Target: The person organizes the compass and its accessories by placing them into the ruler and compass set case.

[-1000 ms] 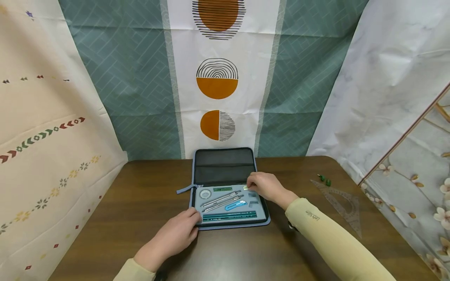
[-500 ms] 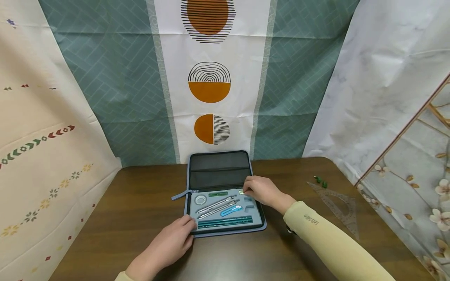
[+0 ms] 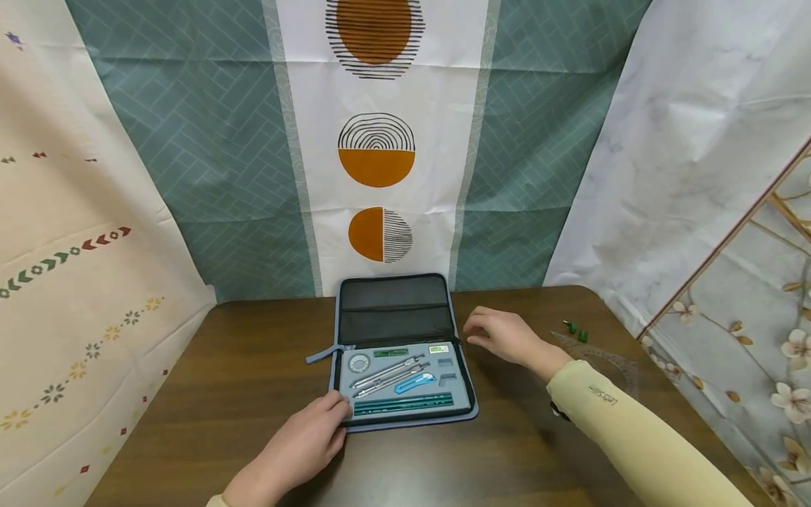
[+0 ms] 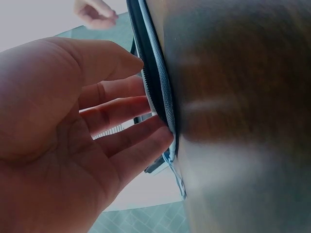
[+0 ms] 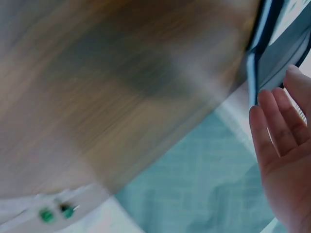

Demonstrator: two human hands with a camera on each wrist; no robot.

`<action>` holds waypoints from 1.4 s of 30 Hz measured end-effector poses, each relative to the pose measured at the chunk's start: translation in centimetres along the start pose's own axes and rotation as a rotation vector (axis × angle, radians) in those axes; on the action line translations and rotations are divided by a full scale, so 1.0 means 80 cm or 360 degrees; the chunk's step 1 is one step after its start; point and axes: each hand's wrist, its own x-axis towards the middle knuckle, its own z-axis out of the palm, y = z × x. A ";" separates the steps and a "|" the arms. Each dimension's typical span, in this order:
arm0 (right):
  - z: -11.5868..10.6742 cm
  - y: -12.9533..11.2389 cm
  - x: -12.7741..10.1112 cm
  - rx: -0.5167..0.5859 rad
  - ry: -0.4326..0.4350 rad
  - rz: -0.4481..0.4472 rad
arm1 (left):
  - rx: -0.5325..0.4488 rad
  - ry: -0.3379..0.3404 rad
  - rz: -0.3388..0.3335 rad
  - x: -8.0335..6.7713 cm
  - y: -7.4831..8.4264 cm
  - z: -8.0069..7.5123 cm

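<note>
The right hand has left the case

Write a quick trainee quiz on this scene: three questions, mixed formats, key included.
1. True or false: the right hand holds nothing.
2. Which lies on the table outside the case?
A) blue cutter
B) small green pieces
C) round white disc
3. Fill in, as seen in the head view: the left hand touches the case at its near ____ corner.

Key: 1. True. 2. B. 3. left.
</note>
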 end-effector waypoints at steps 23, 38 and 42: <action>-0.057 0.151 -0.115 -0.0239 -0.0078 0.0716 | 0.0003 0.0000 -0.0007 0.003 0.000 0.001; -0.060 0.183 -0.145 -0.0184 -0.0266 0.0876 | -0.0010 -0.0055 -0.0060 0.004 0.002 -0.001; -0.056 0.190 -0.148 -0.0168 -0.0293 0.0935 | -0.0015 -0.0068 -0.0069 0.004 0.001 0.000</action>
